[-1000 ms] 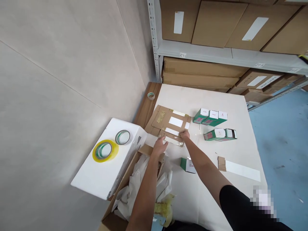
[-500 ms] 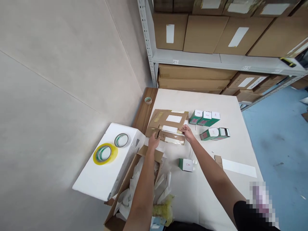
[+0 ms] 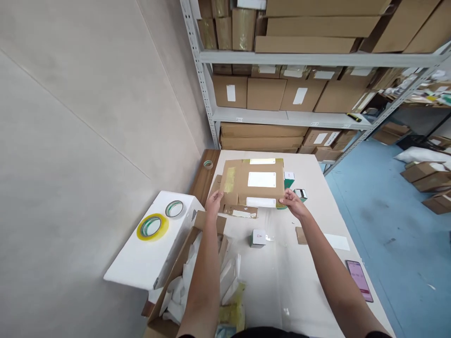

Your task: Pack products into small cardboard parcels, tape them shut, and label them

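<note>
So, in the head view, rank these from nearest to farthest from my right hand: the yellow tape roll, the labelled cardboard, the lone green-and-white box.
From your right hand:
1. Labelled cardboard: gripped at its right edge.
2. Lone green-and-white box: on the table, nearer your body.
3. Yellow tape roll: far left, on the white block.

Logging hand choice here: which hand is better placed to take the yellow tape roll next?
Probably the left hand: it is nearer the yellow tape roll, which lies on the white block on that side. It grips the cardboard, though, as does the right hand.
</note>
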`<state>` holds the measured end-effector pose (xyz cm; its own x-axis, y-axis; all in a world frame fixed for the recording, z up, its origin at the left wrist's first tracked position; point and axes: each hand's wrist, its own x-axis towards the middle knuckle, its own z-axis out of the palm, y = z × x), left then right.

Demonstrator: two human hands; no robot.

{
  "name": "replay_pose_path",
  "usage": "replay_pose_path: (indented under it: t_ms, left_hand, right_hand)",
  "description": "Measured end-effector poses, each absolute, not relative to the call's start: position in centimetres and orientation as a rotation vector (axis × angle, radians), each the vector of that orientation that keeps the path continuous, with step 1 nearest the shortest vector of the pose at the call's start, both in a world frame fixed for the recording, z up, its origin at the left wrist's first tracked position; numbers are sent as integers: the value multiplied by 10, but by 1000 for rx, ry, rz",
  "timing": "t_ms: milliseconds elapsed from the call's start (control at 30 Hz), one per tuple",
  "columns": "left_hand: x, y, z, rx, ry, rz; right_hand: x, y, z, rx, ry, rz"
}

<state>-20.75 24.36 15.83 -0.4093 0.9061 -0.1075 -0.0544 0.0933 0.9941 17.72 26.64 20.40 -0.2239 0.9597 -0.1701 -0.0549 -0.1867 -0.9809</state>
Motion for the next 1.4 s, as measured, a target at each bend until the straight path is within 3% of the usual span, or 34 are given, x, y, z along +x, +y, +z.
replay_pose_path:
  t_ms: [300,733,1033,1400]
  left_hand:
    - [-117,159,204,975,1222,1361]
    - [3,-19,143,969,1416,1182]
    - [13,-58,142,1043,1496,1325]
    - [23,-65,149,956,1738,1424]
  right_hand:
    - [297,154,219,-1149,-1180,1488]
    - [375,-23,160,-1325,-1129,1458]
    - [366,-37,146,-1357,-1092,1244]
    - [346,-44,127,-1249,-1102,1310]
